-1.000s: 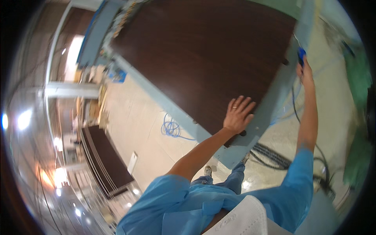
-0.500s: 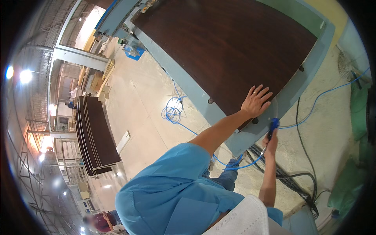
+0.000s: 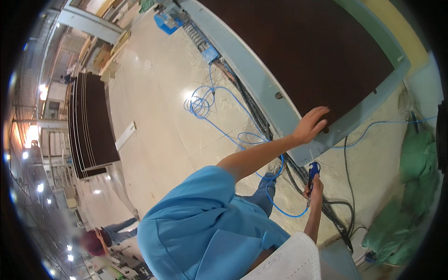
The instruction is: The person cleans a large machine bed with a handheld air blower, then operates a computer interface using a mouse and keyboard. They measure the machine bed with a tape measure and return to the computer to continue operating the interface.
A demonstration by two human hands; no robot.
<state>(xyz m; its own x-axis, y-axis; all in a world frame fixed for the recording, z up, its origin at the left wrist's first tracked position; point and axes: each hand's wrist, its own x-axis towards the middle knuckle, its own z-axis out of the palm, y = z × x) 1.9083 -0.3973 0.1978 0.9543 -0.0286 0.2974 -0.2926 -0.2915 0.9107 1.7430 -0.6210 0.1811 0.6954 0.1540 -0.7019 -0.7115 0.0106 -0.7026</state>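
Blue air blow gun (image 3: 314, 168) sits right of centre in the lower half of the frame, clamped in the right hand (image 3: 316, 190), whose fingers wrap its body; its thin nozzle points up toward the near corner of the tabletop (image 3: 263, 88). The left hand (image 3: 310, 127) is at the lower corner of the dark brown panel (image 3: 322, 51), thumb apart from the other fingers and gripping nothing; I cannot tell how firmly it touches. The likeliest trouble is the blue hose (image 3: 287, 215): it loops beside the person's leg (image 3: 261, 192) and near the black cables (image 3: 333, 220), so a quick step or turn could snag it and jerk the gun. If the nozzle swung too close, its tip might scratch the panel. That panel looks flat, rigid and smooth; the tabletop appears painted, pale blue-grey. The hose is slender and springy-looking, coiled loosely over the pale tiled floor (image 3: 163, 140), while crumpled green sheeting (image 3: 410, 186) sags at the right.
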